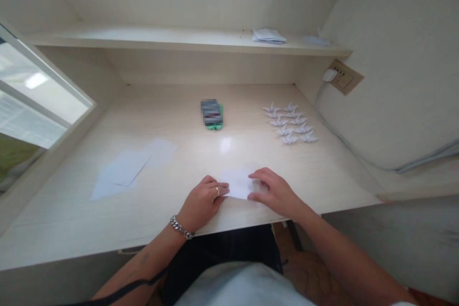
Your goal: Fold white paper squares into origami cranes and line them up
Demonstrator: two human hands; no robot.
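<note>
A small white sheet of paper (236,184) lies near the desk's front edge, between my hands. My left hand (205,201), with a ring and a chain bracelet, presses closed fingers on the sheet's left edge. At its right edge, my right hand (274,192) has thumb and fingers apart, their tips touching or close to the paper; I cannot tell which. Several folded white paper cranes (290,123) stand in two columns at the back right. Loose white sheets (118,174) lie overlapping to the left.
A phone-like object (212,114), blurred and with a green edge, lies mid-desk (172,119). Folded white paper (268,36) rests on the shelf (172,38) above. At the right, a white plug (330,75) sits in the wall socket, its cable (344,141) trailing along the wall.
</note>
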